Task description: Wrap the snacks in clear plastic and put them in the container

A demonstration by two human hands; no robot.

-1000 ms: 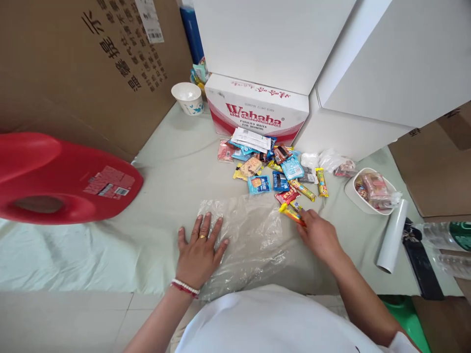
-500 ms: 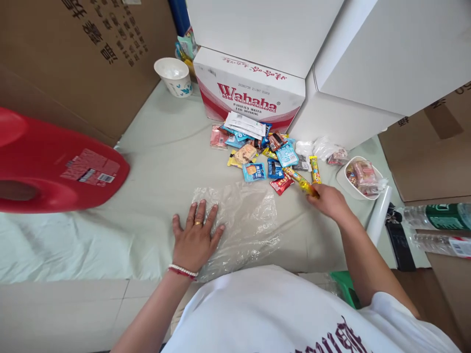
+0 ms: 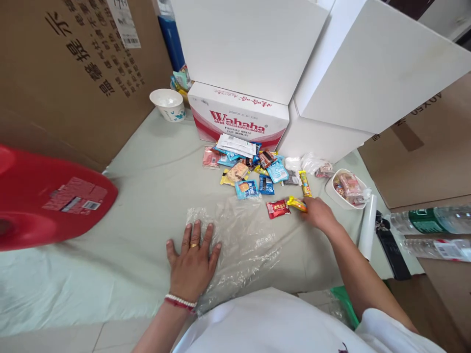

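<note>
My left hand [image 3: 194, 262] lies flat with fingers spread on the left part of a clear plastic bag [image 3: 245, 235], which is spread on the cloth-covered table. To its right, my right hand [image 3: 319, 214] is closed on a yellow-wrapped snack [image 3: 297, 204]; its fingertips are partly hidden. A red snack packet [image 3: 278, 209] lies just left of that snack. Another yellow snack stick [image 3: 305, 183] is just beyond my right hand. Further back is a heap of small snack packets, including a blue packet [image 3: 266, 185], a light-blue one [image 3: 247, 189] and a round biscuit pack [image 3: 237, 171].
A Wahaha carton [image 3: 239, 117] stands behind the heap, a paper cup [image 3: 168, 105] at its left. The white bowl [image 3: 340, 196] on the right holds snacks. A big red jug [image 3: 55, 196] is at left; plastic bottles [image 3: 434, 220] lie at far right.
My right hand has drawn the yellow snack a little toward me, and the red packet now lies apart from the heap. My left hand stays flat on the bag. The view has tilted up.
</note>
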